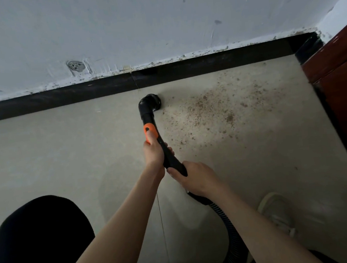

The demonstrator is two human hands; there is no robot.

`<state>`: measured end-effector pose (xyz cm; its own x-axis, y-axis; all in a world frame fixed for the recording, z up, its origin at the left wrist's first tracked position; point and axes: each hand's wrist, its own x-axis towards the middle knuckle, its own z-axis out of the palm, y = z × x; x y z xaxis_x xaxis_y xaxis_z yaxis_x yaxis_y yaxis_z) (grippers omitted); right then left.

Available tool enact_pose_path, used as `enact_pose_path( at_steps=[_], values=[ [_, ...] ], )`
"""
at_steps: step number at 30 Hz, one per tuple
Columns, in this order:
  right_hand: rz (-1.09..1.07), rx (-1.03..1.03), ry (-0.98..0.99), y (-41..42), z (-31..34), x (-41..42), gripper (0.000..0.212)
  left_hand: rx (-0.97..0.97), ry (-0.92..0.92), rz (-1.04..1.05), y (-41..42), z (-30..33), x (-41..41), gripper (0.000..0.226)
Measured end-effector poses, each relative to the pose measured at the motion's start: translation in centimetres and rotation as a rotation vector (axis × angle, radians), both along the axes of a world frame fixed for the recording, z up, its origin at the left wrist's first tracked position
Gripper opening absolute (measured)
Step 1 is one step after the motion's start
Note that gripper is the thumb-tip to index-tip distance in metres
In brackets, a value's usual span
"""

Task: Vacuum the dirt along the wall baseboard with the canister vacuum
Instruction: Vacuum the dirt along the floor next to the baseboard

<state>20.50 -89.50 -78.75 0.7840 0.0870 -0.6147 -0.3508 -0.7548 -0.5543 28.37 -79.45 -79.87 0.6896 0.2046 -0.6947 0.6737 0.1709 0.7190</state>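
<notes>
A black vacuum wand point(147, 114) with an orange collar point(150, 131) points toward the dark baseboard point(82, 92). Its round nozzle point(152, 101) sits on the pale floor just short of the baseboard. My left hand point(153, 151) grips the wand just below the orange collar. My right hand point(195, 177) grips the wand's lower end, where the ribbed hose point(223, 216) begins. Brown dirt point(212, 111) is scattered over the floor to the right of the nozzle. The canister is out of sight.
A white scuffed wall point(160, 24) rises above the baseboard. A red-brown wooden panel point(339, 81) stands at the right edge. My dark-clad knee point(38, 241) fills the lower left. A pale slipper point(278, 212) rests at lower right beside the hose.
</notes>
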Motion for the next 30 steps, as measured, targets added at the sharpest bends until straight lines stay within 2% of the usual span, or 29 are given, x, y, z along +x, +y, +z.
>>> enact_pose_path(
  at_steps=[14,23,30],
  values=[
    [-0.208,-0.078,-0.041,-4.0,-0.7,-1.4,0.048,0.019,0.005,-0.314,-6.4,0.0,1.0,0.045],
    [-0.419,-0.041,-0.037,-8.4,-1.8,-1.0,0.051,-0.018,0.008,-0.535,-12.3,0.4,2.9,0.041],
    [-0.458,0.071,-0.065,-9.2,-2.0,0.7,0.053,-0.056,0.025,-0.573,-13.2,0.9,4.8,0.039]
  ],
)
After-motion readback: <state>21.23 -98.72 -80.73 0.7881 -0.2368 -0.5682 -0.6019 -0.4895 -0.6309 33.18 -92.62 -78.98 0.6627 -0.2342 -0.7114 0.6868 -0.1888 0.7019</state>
